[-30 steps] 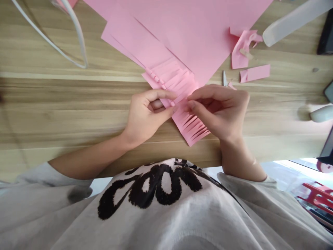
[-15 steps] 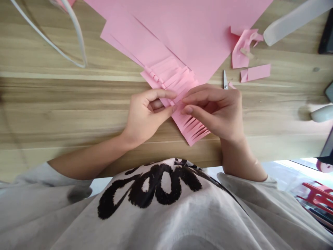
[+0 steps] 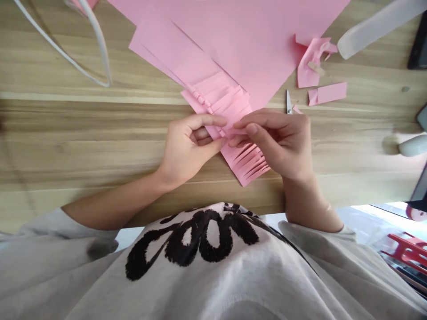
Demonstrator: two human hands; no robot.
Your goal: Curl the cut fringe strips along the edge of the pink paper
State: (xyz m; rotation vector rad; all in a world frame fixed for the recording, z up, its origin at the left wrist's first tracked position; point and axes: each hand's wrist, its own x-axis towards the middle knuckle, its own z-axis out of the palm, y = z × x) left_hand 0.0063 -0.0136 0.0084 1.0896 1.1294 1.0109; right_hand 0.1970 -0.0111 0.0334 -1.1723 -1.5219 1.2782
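Left hand (image 3: 187, 146): thumb and forefinger pinched on fringed pink paper strip (image 3: 248, 166), pinning uncut edge against wooden table (image 3: 66, 133). Right hand (image 3: 283, 142): fingertips closed on one cut tab right beside, keeping thin sliver controlled. Strip lies between hands, top overlapping large pink sheet (image 3: 260, 40). Scissors (image 3: 288, 103) parked just beyond.

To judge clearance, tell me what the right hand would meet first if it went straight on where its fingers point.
The left hand. The right hand points leftward over the fringed pink paper both pinch, and the left hand sits right ahead, seemingly almost touching.
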